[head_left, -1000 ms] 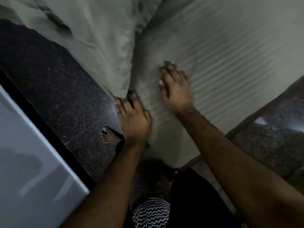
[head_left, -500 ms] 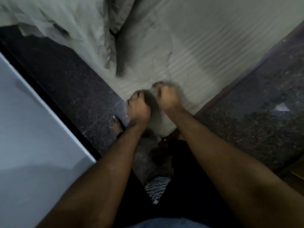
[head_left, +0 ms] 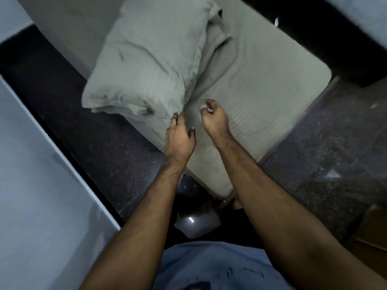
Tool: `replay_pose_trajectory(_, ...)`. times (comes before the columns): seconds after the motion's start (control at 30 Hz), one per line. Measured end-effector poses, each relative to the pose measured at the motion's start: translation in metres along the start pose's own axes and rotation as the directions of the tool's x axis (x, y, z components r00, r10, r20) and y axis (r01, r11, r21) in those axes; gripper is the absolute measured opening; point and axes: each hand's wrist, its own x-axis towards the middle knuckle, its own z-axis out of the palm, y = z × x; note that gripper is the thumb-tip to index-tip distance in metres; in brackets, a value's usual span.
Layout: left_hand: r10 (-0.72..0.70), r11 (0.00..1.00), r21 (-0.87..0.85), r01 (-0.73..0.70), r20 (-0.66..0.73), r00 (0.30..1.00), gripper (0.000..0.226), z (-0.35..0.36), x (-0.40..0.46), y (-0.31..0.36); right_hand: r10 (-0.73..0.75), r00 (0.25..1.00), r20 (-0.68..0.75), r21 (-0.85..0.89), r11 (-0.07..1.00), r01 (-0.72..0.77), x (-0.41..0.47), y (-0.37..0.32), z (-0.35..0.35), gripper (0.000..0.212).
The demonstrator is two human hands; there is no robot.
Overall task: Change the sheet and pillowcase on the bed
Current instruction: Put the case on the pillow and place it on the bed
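Pillow perhaps against left hand

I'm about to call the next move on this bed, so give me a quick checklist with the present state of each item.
1. Left hand free: ok, fingers relaxed, tips at the pillow's corner, gripping nothing.
2. Right hand free: ok, loosely curled above the sheet, holding nothing.
3. Pillow on the mattress: ok, though its near corner overhangs the left edge.
4. Sheet smooth: not ok, bunched folds beside the pillow.
5. Sheet tucked at the near corner: cannot tell.
6. Pillowcase fresh: cannot tell.
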Motion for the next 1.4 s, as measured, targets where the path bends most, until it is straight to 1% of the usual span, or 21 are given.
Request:
replay_pose_trajectory(0.07, 0.048, 0.999, -0.020, -0.048, -0.001, 0.999, 0.059, -0.045, 0.009, 0.006, -0.011, 1.000, -0.023, 0.040, 0.999, 0.012, -0.008, -0.041, 0.009, 0.032)
replay_pose_trajectory(0.17, 0.123, 0.992, -0.028, -0.124, -0.016, 0.992, 0.059, -0.108, 0.029, 0.005, -0.010, 0.999, -0.049, 0.100, 0.995, 0.015, -0.012, -0.103, 0.024, 0.041)
replay_pose_trajectory(0.23, 0.153, 0.988, -0.011, -0.153, -0.008, 0.988, 0.058, -0.143, 0.047, 0.000, -0.004, 0.997, -0.073, 0.111, 0.994, 0.013, -0.007, -0.138, 0.031, 0.045)
replay_pose_trajectory(0.33, 0.150, 0.988, -0.040, -0.149, 0.014, 0.989, 0.055, -0.178, 0.072, -0.013, -0.002, 0.996, -0.088, 0.139, 0.990, 0.014, 0.002, -0.176, 0.041, 0.047)
replay_pose_trajectory(0.47, 0.162, 0.986, -0.059, -0.159, 0.054, 0.985, 0.055, -0.200, 0.107, -0.026, 0.002, 0.988, -0.151, 0.105, 0.994, 0.014, 0.026, -0.203, 0.054, 0.047)
replay_pose_trajectory(0.57, 0.181, 0.983, -0.053, -0.177, 0.085, 0.980, 0.057, -0.202, 0.140, -0.031, 0.018, 0.986, -0.168, 0.060, 0.998, -0.008, 0.052, -0.203, 0.067, 0.049)
replay_pose_trajectory(0.73, 0.193, 0.981, -0.001, -0.195, 0.158, 0.968, 0.061, -0.188, 0.205, -0.034, 0.116, 0.977, -0.179, -0.024, 0.992, -0.122, 0.101, -0.187, 0.090, 0.061)
replay_pose_trajectory(0.77, 0.193, 0.980, 0.008, -0.198, 0.175, 0.965, 0.064, -0.182, 0.218, -0.035, 0.133, 0.973, -0.190, -0.066, 0.987, -0.148, 0.115, -0.181, 0.095, 0.065)
replay_pose_trajectory(0.83, 0.141, 0.984, 0.070, -0.163, 0.250, 0.958, 0.073, -0.168, 0.247, -0.048, 0.205, 0.957, -0.206, -0.118, 0.965, -0.232, 0.145, -0.166, 0.108, 0.077)
replay_pose_trajectory(0.87, 0.071, 0.984, 0.130, -0.118, 0.318, 0.945, 0.080, -0.164, 0.255, -0.059, 0.271, 0.944, -0.188, -0.111, 0.949, -0.294, 0.151, -0.158, 0.114, 0.087)
replay_pose_trajectory(0.9, 0.018, 0.977, 0.192, -0.098, 0.382, 0.924, 0.087, -0.159, 0.262, -0.072, 0.333, 0.929, -0.163, -0.092, 0.932, -0.350, 0.159, -0.148, 0.121, 0.098)
replay_pose_trajectory(0.93, -0.038, 0.960, 0.265, -0.091, 0.445, 0.895, 0.091, -0.143, 0.292, -0.082, 0.419, 0.897, -0.143, -0.042, 0.903, -0.428, 0.189, -0.139, 0.128, 0.109)
replay_pose_trajectory(1.0, -0.099, 0.924, 0.364, -0.115, 0.519, 0.849, 0.095, -0.145, 0.290, -0.105, 0.514, 0.853, -0.088, 0.006, 0.857, -0.516, 0.184, -0.131, 0.133, 0.126)
replay_pose_trajectory(1.1, -0.127, 0.924, 0.367, -0.111, 0.565, 0.816, 0.097, -0.132, 0.307, -0.122, 0.604, 0.797, -0.005, 0.099, 0.794, -0.600, 0.206, -0.108, 0.143, 0.149)
replay_pose_trajectory(1.17, -0.145, 0.932, 0.352, -0.088, 0.583, 0.799, 0.097, -0.128, 0.315, -0.134, 0.608, 0.793, 0.037, 0.199, 0.773, -0.602, 0.216, -0.100, 0.153, 0.157)
replay_pose_trajectory(1.2, -0.142, 0.935, 0.344, -0.089, 0.589, 0.795, 0.097, -0.129, 0.319, -0.138, 0.605, 0.795, 0.054, 0.257, 0.761, -0.596, 0.219, -0.100, 0.155, 0.157)
replay_pose_trajectory(1.23, -0.135, 0.937, 0.338, -0.093, 0.592, 0.795, 0.097, -0.130, 0.324, -0.140, 0.604, 0.795, 0.060, 0.317, 0.743, -0.589, 0.222, -0.103, 0.157, 0.151)
replay_pose_trajectory(1.27, -0.124, 0.939, 0.330, -0.100, 0.593, 0.796, 0.096, -0.131, 0.327, -0.141, 0.606, 0.794, 0.057, 0.361, 0.729, -0.582, 0.225, -0.106, 0.155, 0.139)
replay_pose_trajectory(1.37, -0.085, 0.942, 0.311, -0.126, 0.583, 0.808, 0.091, -0.135, 0.335, -0.145, 0.608, 0.791, 0.069, 0.457, 0.685, -0.567, 0.228, -0.125, 0.155, 0.091)
replay_pose_trajectory(1.4, -0.075, 0.945, 0.303, -0.123, 0.568, 0.819, 0.088, -0.139, 0.337, -0.146, 0.611, 0.789, 0.064, 0.466, 0.681, -0.565, 0.227, -0.136, 0.157, 0.081)
